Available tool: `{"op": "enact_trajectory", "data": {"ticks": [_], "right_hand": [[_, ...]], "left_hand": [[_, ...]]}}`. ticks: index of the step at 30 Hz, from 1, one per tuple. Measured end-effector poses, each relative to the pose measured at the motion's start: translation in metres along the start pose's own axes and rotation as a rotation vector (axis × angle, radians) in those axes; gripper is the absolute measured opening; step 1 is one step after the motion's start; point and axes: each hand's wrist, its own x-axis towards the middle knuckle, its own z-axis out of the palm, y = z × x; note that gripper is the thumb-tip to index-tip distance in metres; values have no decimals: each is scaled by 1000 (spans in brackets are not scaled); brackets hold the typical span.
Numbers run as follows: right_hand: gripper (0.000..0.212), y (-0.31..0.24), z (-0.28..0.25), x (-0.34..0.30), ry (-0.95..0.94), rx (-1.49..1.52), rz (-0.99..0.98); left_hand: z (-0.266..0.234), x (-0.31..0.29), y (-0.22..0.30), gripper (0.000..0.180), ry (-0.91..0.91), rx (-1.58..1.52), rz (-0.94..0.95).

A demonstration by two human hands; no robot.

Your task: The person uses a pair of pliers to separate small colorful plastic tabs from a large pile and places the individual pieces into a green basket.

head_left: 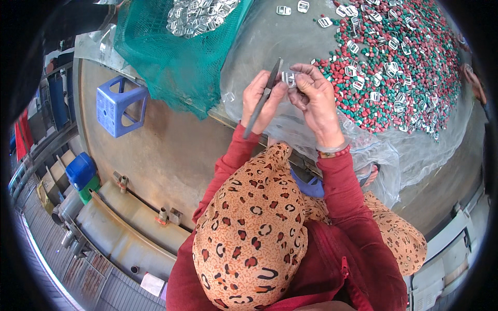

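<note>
My left hand [261,98] grips a long dark metal file or blade [263,98] that slants from upper right to lower left. My right hand [314,96] pinches a small silvery metal buckle [288,79] right against the tool's upper end. Both hands hover over a clear plastic sheet [270,41]. Just to the right lies a wide heap of red and green pellets [410,67] with several silvery buckles scattered in it. My sleeves are red, and a bracelet sits on my right wrist.
A green net [171,62] holding several silvery buckles [197,15] lies at the upper left. A blue plastic stool [120,106] lies on the concrete floor to the left. A blue and green container [83,176] stands by grey pipes at lower left. Another person's hand [474,83] shows at the right rim.
</note>
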Motion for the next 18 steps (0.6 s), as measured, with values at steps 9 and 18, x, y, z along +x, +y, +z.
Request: {"op": "enact_trajectory", "data": {"ticks": [9, 18], "right_hand": [[10, -1, -8, -3, -202, 386, 298], [7, -1, -6, -22, -63, 120, 21]], "left_hand": [[6, -1, 7, 16, -10, -240, -29], [10, -11, 9, 21, -74, -528, -332]]}}
